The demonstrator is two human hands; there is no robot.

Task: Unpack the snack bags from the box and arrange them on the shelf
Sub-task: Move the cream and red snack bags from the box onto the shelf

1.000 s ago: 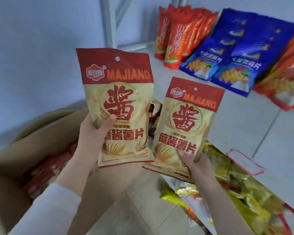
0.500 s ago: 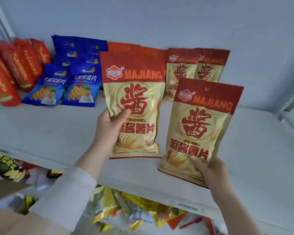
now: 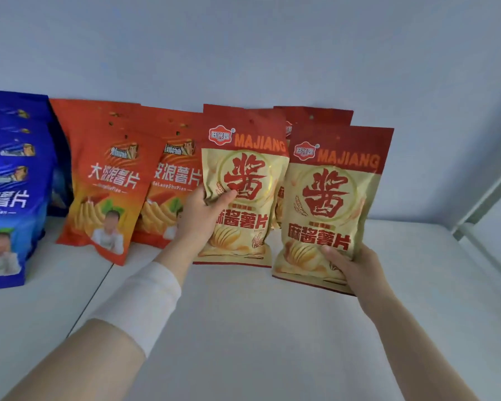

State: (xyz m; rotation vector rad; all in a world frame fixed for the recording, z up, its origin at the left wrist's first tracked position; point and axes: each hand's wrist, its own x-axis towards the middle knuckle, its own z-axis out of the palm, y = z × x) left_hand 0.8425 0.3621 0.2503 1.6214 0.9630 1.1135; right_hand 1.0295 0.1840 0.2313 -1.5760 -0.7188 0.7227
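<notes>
My left hand (image 3: 198, 215) grips a red and cream MAJIANG snack bag (image 3: 243, 169) by its left edge, thumb across the front. My right hand (image 3: 352, 264) holds a second MAJIANG bag (image 3: 333, 198) by its bottom right corner. Both bags stand upright over the white shelf (image 3: 243, 328), in front of two more MAJIANG bags (image 3: 315, 117) that lean at the back wall and are mostly hidden. The box is out of view.
Orange chip bags (image 3: 107, 175) lean in a row left of my left hand, and blue chip bags (image 3: 6, 183) stand at the far left. A white shelf post (image 3: 486, 195) rises at the right. Bare shelf surface lies in front and to the right.
My view turned from the box to the shelf. Both hands carried their bags forward, up to the MAJIANG bags at the back wall.
</notes>
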